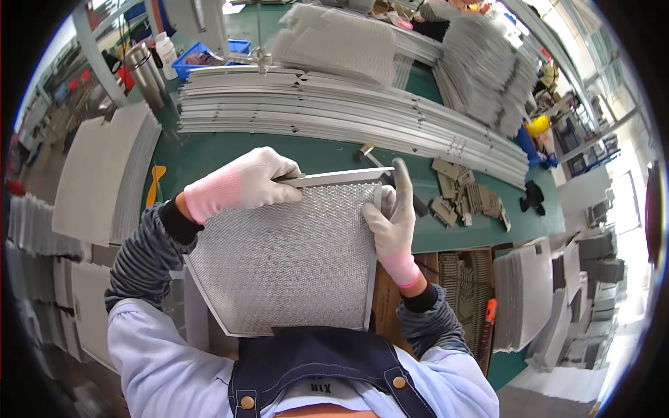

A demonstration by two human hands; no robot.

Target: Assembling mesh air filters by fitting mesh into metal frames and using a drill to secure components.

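Observation:
A silvery mesh filter panel with metal edging stands in front of me, its lower edge against my apron. Along its far edge runs a loose-looking metal channel strip. My left hand, in a white and pink glove, is closed on the strip's left end. Gloved likewise, my right hand grips the panel's upper right corner between thumb and fingers. Its index finger points up beside the strip's right end; the fingertips look dark with dirt. Just beyond the strip lies a hammer on the green table.
Long metal strips lie bundled across the table. Beige corner pieces are piled at right, a yellow tool at left. Mesh sheets are stacked at the back, panels at left. A steel thermos stands near a blue tray.

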